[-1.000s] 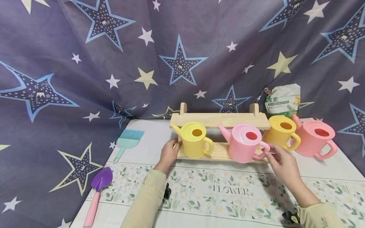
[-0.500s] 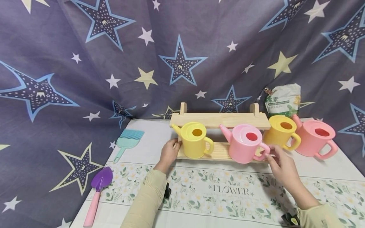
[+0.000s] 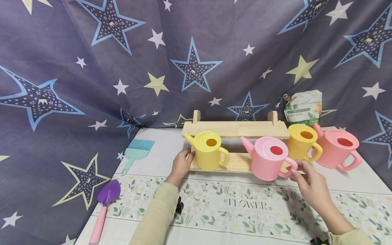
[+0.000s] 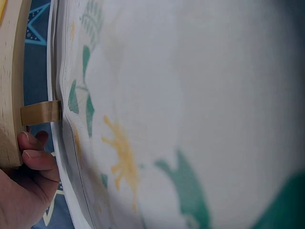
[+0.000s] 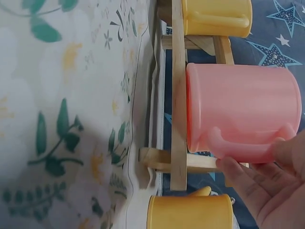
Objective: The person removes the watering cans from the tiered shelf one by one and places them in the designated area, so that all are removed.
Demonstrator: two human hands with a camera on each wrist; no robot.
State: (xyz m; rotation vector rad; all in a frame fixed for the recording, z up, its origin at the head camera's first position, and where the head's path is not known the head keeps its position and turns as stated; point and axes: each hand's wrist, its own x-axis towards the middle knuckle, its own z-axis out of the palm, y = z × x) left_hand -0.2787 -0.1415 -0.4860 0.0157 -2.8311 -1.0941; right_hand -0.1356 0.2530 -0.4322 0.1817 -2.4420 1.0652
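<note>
Two hands reach forward from pale yellow-green sleeves over a white table cover [image 3: 352, 177]. A floral runner [image 3: 214, 207] crosses the cover nearest the viewer, printed with the one word "FLOWER". At the near left edge lies one trowel [image 3: 105, 204] with a purple blade and a pink handle.

The right hand [image 3: 312, 185] has its fingers curled around the handle of a pink watering can [image 3: 269, 158], pinching it. The right wrist view shows the fingertips [image 5: 238, 171] pressed against that handle, with the can's base just off the lower board of a wooden rack [image 3: 235, 129]. The can hangs at the rack's right front corner, spout pointing left.

The left hand [image 3: 181, 165] grips the rack's left end. The left wrist view shows two fingertips [image 4: 33, 150] curled over the wood's edge.

There are four watering cans in all: two pink and two yellow. One yellow can [image 3: 209, 150] stands on the rack's lower board, just right of the left hand. The second yellow can [image 3: 301, 141] stands on the table at the rack's right end, and the second pink can [image 3: 338, 148] stands just beside it, farther right.

Farther back on the left lies one light blue brush [image 3: 136, 153]. Behind the right-hand cans leans one white and green bag [image 3: 303, 107] with green Chinese writing, too small to read surely. One star-printed blue cloth [image 3: 122, 68] hangs behind everything.
</note>
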